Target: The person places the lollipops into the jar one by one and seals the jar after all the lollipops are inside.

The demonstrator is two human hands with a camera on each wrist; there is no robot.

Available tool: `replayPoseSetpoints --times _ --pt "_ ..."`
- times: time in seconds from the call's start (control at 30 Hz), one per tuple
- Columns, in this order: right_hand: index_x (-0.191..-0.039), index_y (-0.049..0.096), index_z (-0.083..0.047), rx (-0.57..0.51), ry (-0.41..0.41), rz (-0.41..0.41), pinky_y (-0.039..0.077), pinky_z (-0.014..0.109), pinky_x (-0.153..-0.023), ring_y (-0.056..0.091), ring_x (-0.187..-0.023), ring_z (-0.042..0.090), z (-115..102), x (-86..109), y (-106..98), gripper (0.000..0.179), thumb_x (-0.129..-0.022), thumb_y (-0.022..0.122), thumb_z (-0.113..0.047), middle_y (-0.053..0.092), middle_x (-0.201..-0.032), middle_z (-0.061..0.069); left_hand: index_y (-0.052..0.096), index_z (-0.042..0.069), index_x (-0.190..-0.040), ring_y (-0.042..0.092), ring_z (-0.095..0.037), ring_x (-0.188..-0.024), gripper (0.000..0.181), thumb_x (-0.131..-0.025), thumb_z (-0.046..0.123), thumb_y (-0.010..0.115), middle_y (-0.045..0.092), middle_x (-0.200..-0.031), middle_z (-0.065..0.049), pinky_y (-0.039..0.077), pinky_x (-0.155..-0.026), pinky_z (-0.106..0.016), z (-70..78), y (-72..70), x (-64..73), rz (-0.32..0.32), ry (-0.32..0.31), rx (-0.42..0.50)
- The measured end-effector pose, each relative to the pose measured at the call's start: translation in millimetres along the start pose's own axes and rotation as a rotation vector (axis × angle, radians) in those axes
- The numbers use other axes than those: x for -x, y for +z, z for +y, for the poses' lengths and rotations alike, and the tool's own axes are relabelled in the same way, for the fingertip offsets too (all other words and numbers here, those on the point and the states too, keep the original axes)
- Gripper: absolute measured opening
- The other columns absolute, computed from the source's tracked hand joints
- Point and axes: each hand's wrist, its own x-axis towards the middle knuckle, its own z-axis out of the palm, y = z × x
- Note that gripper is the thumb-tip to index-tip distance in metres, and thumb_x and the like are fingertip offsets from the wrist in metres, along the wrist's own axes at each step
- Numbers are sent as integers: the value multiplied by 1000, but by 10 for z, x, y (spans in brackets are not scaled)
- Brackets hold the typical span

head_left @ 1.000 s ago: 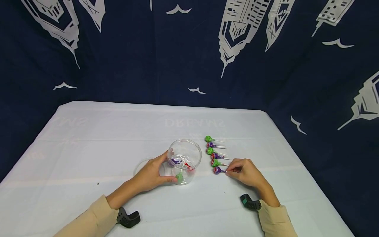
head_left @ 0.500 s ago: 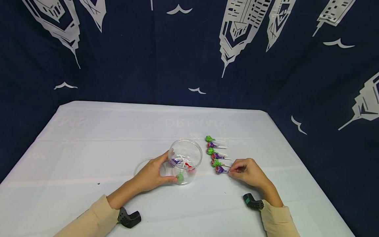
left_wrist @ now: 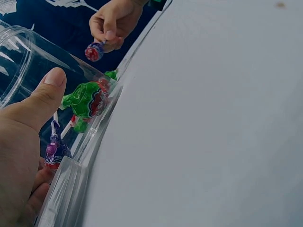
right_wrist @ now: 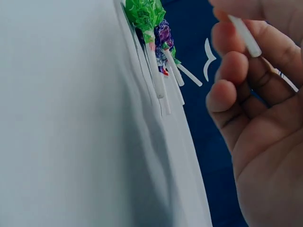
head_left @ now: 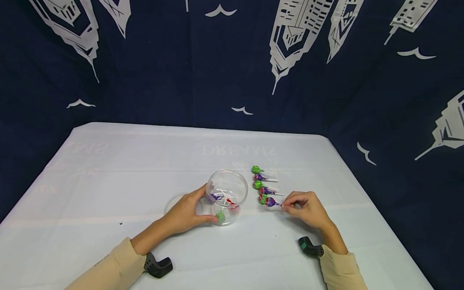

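My left hand (head_left: 186, 213) holds the side of a clear plastic jar (head_left: 227, 175), thumb in front and fingers behind. The jar stands upright with its mouth uncovered. Several lollipops lie inside, among them a green one (left_wrist: 90, 100) and a purple one (left_wrist: 56, 153). To the jar's right, my right hand (head_left: 306, 207) pinches the stick of a purple-wrapped lollipop (head_left: 270, 202), its head pointing toward the jar. In the left wrist view this lollipop hangs above the table. Beyond it lies a row of green and purple lollipops, the farthest a green lollipop (head_left: 255, 169).
A clear round lid (head_left: 170, 203) lies on the white-covered table (head_left: 145, 161), partly behind my left hand. A small dark speck (head_left: 121, 223) is at the left. Dark blue printed cloth (head_left: 163, 88) hangs behind the table.
The purple lollipop at the row's near end has come up off the table in my right hand, shifting slightly right and away from me. The left hand and jar stay put.
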Motion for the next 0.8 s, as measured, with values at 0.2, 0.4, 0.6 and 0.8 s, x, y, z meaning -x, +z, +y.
replayPoseSetpoints --times 0.2,0.4,0.6,0.8 --pt "-80 72 6 -78 -31 62 53 19 -63 61 -72 9 -93 -30 17 21 -73 68 26 69 -78 14 33 0 -152 52 -32 -129 100 -77 42 84 57 -139 -14 42 -106 -51 -1 -3 1 -1 -10 1" --pt "-82 73 4 -164 -58 106 53 19 -65 61 -75 10 -153 -54 21 26 -73 67 28 69 -79 9 33 0 -152 52 -32 -129 100 -76 40 85 56 -139 -14 42 -106 -50 14 -16 3 0 -8 2" --pt "-82 73 3 -235 -118 123 51 20 -62 61 -75 11 -159 -90 42 31 -72 64 31 69 -79 8 34 1 -152 52 -31 -129 100 -75 39 86 57 -139 -13 42 -107 -49 18 -27 10 -1 -19 0" --pt "-81 72 5 -275 -145 149 52 18 -61 61 -77 12 -199 -134 96 24 -74 66 28 70 -81 4 34 0 -152 51 -31 -129 100 -76 39 86 56 -140 -14 42 -106 -49 19 -22 8 -6 -14 7"
